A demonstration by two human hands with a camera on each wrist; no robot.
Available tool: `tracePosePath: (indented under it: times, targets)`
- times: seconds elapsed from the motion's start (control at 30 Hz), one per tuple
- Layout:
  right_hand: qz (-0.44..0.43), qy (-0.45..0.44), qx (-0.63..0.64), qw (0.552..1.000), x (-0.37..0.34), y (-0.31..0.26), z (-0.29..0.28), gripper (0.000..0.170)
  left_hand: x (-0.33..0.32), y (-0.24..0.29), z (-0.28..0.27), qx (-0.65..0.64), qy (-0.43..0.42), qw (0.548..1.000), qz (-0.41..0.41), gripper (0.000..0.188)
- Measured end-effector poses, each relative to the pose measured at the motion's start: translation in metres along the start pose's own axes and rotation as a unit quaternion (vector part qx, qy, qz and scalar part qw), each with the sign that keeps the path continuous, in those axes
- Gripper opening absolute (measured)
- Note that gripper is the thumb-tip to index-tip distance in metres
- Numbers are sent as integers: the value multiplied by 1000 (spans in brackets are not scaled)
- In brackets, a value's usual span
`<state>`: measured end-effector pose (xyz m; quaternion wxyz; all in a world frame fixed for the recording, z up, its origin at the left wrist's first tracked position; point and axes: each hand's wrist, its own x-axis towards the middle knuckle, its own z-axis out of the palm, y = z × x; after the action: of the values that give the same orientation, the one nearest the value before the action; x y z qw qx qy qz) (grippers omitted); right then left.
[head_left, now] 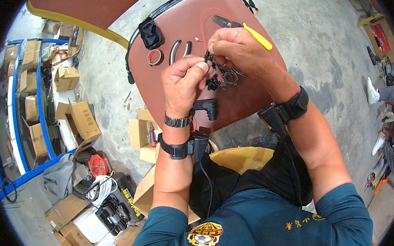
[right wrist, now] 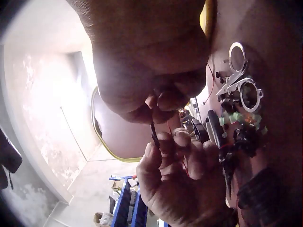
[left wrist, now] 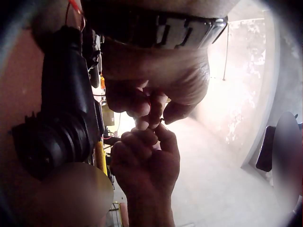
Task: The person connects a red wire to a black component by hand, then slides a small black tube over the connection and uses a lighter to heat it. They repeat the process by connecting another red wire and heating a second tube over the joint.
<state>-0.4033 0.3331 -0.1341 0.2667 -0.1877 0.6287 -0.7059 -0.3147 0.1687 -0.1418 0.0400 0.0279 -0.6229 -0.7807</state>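
Over the brown tabletop (head_left: 172, 90) both hands meet. My left hand (head_left: 183, 85) pinches a thin black wire (right wrist: 154, 135) between thumb and fingers. The wire's other end sits in the pinch of my right hand (head_left: 240, 49), so a short dark length spans the gap in the right wrist view. A thin red wire (head_left: 201, 24) with a small white plug loops beyond the right hand. Below the hands lie small black parts (head_left: 212, 82) and metal rings (head_left: 231, 77). Near the left wrist rests a black angled device (head_left: 205, 108).
A yellow-handled tool (head_left: 258, 37), a tape roll (head_left: 154, 57), two curved dark handles (head_left: 174, 51) and a black moulded holder (head_left: 150, 33) lie farther back. Black cable (head_left: 170, 3) runs along the far edge. Cardboard boxes (head_left: 80, 119) and a blue shelf (head_left: 45, 104) stand left.
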Motion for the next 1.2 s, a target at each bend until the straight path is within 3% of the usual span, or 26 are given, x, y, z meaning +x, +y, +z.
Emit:
tracePosePath:
  times: [0.47,0.57,0.97,1.2]
  targets:
    - [-25,-27,20,999,0,4,0,17,1,2,1,-31,10,999,-18,16]
    - [-42,-42,40,997,-1,4,0,16,3,-6,-8,-40,-27,999,-15,20]
    - [-56,-13,5,998,0,6,-1,13,1,-3,2,53,50,997,-12,9]
    - [-16,-41,20,999,-3,-1,-7,15,0,2,8,111,75,991,25,8]
